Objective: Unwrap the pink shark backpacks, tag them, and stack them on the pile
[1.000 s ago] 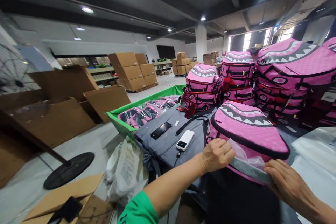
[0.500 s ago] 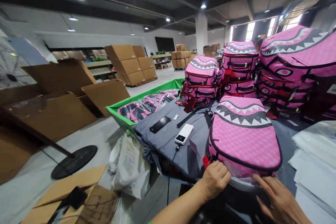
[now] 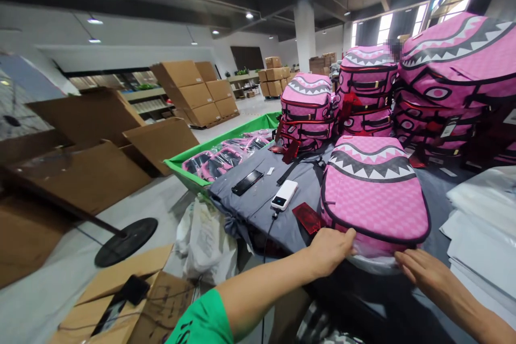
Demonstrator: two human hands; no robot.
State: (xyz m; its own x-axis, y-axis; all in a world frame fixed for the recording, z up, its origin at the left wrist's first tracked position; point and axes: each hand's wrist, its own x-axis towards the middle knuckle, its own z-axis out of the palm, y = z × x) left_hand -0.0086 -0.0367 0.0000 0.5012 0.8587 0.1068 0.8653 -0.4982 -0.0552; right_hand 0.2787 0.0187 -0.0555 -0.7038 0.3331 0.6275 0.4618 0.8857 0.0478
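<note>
- Where the person leans over the grey-covered table [image 3: 258,207], one pink backpack [image 3: 374,196] with a shark-teeth print lies flat at the near edge, its bottom end toward them.
- Left hand [image 3: 330,250]: fingers curled over the backpack's near left corner, thumb lying along the edge; it presses on the fabric, and whether anything is pinched underneath cannot be told.
- Right hand [image 3: 423,271]: fingers stretched out flat and close together, tips just under the backpack's near right edge, against the pale plastic bag [image 3: 371,262] showing beneath it.
- One red hang tag [image 3: 307,217] lies on the cloth just left of the backpack; any print on it is too small to read.
- Count on the cloth: one white power bank [image 3: 284,194] with a small dark display and a cable running off the table edge; one black phone [image 3: 247,182] lying face up.
- Behind: three stacks of the same pink backpacks [image 3: 308,113], upright-ish, piled; individual count inside each stack not clear.
- One green bin [image 3: 189,180] left of the table, filled with bagged pink backpacks, number not countable.
- White bags [image 3: 479,226] stacked at the right edge.
- Floor: one white plastic sack [image 3: 205,244], flattened cardboard [image 3: 92,166], one round black stand base [image 3: 126,234].
- Far back: stacked brown cartons [image 3: 193,91]; no lettering on them can be read.
</note>
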